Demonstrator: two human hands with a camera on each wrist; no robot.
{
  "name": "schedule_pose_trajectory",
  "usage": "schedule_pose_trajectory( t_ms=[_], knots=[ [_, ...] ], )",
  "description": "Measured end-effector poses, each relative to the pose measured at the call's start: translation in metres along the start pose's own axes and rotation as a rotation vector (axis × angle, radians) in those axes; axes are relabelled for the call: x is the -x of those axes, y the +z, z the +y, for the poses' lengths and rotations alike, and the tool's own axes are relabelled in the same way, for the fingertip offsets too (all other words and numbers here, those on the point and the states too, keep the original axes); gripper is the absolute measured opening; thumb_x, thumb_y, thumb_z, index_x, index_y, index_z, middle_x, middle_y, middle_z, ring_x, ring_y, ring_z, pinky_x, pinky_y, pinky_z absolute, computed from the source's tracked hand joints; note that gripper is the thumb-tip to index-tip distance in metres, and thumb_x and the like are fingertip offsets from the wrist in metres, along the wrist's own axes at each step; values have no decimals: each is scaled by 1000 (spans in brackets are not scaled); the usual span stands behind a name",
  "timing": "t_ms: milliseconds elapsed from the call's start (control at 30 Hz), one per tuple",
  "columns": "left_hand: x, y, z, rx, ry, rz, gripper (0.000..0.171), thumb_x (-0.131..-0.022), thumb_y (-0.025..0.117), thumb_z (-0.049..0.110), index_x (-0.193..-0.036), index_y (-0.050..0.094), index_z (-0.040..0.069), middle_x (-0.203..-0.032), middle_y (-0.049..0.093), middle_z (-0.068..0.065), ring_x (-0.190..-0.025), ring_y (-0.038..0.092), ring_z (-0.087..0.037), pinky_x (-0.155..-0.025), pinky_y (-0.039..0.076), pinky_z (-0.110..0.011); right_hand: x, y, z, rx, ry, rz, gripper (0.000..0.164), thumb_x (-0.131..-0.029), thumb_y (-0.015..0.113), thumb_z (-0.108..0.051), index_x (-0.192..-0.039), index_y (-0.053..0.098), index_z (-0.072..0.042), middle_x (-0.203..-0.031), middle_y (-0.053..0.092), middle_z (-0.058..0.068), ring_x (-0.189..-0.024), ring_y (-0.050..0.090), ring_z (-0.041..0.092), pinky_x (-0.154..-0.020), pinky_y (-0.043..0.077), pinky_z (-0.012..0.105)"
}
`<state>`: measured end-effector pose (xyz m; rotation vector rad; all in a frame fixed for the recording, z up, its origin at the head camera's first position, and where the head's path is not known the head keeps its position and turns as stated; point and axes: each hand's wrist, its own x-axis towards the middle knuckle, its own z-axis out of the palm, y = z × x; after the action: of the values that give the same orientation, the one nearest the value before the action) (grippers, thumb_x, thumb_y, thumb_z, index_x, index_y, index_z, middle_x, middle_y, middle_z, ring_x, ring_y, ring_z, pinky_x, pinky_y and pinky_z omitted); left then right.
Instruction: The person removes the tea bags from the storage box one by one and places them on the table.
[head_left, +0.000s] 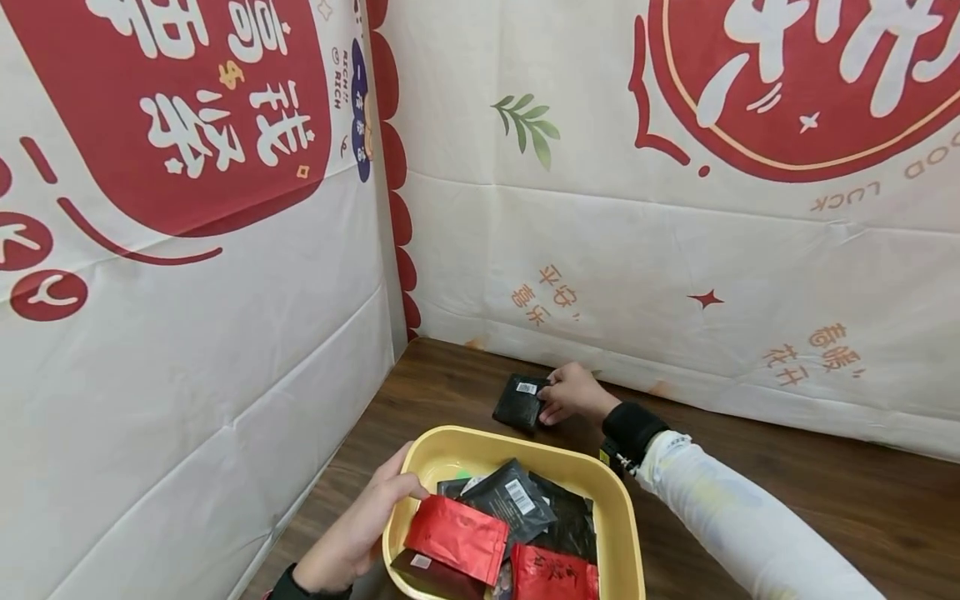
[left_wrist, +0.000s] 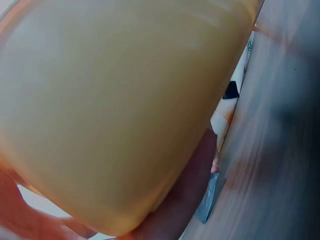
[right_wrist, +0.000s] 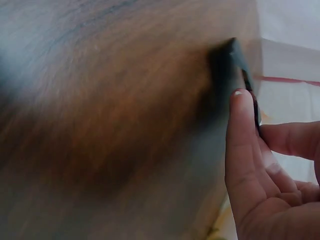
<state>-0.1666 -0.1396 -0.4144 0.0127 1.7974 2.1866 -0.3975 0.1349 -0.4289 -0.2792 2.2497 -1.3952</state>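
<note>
My left hand (head_left: pixel 358 523) holds a yellow plastic basin (head_left: pixel 628 533) at its left side, thumb over the rim. In the left wrist view the fingers (left_wrist: pixel 180 197) curl under the basin's smooth outer wall (left_wrist: pixel 110 110). Beyond the basin, my right hand (head_left: pixel 576 394) pinches the right edge of a small flat black packet (head_left: pixel 516 405) bearing a white label. The right wrist view shows this packet (right_wrist: pixel 240 57) edge-on between thumb and fingers, close to the tabletop. Inside the basin lie a red packet (head_left: pixel 459 532), another red packet (head_left: pixel 555 575) and several black packets (head_left: pixel 513 502).
The dark wood table (head_left: pixel 442 379) ends at a white printed cloth (head_left: pixel 540 217) behind it. On the left hangs another white cloth (head_left: pixel 165 417) with red printing, meeting the first at the corner. The basin stands close to the table's left edge.
</note>
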Motion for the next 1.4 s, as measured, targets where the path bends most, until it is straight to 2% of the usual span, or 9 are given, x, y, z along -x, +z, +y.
schedule_pose_trajectory(
  t_ms=[100,233,433,600,867,967,1133,1267,1400],
  knots=[
    [1,-1,0,9,-8,1,81,-81,47,9,-154,13,6,-150,31,-19,-126,38,-27,-91,43,-37,-12,9,10,66,-10,30,25,-89,60,-1,-72,42,-5,-69,65,17,-61,69,24,-59,57,36],
    [0,-1,-1,24,-9,-1,79,-81,46,8,-154,15,5,-149,32,-19,-126,39,-27,-92,43,-37,-19,18,17,251,-97,110,9,-85,65,-1,-86,57,3,-61,66,13,-51,66,21,-50,55,34],
    [-1,-1,-4,15,-15,17,82,-80,45,9,-154,11,4,-152,28,-20,-128,37,-28,-93,42,-38,-11,23,10,490,-184,171,31,-85,68,-7,-111,56,5,-59,62,6,-45,60,15,-46,51,29],
    [-2,2,-6,18,-31,18,83,-81,45,8,-154,6,3,-154,23,-22,-130,34,-29,-94,42,-39,13,10,-20,579,-318,249,27,-88,67,-14,-110,60,0,-62,63,4,-49,58,14,-49,48,29],
    [-4,3,-10,12,-32,36,85,-80,46,8,-155,5,2,-155,19,-23,-133,28,-30,-95,40,-35,75,-3,-92,734,-660,375,12,-87,69,-16,-94,68,-7,-68,64,-3,-58,57,6,-55,47,28],
    [-5,5,-12,1,-47,35,86,-80,46,9,-155,3,1,-156,15,-24,-134,27,-31,-97,39,-36,102,8,-102,744,-722,317,12,-86,70,-16,-95,67,-9,-76,68,-4,-66,61,4,-60,50,25],
    [-8,8,-16,-2,-69,41,88,-79,47,9,-154,2,0,-157,12,-26,-136,26,-33,-97,39,-37,148,41,-100,855,-799,129,23,-86,72,-23,-104,66,-11,-93,67,-4,-80,62,7,-70,52,25],
    [-11,9,-18,-12,-81,59,89,-79,48,10,-154,2,0,-157,11,-27,-137,24,-34,-100,38,-41,173,62,-88,962,-748,-49,34,-87,70,-36,-114,64,-15,-103,63,-4,-89,58,7,-74,52,27],
    [-12,10,-18,-23,-89,82,88,-80,47,11,-154,1,0,-157,7,-27,-138,22,-35,-103,34,-45,182,72,-75,1071,-678,-188,44,-85,70,-45,-119,62,-18,-106,59,-6,-94,53,6,-80,50,28]
  ],
)
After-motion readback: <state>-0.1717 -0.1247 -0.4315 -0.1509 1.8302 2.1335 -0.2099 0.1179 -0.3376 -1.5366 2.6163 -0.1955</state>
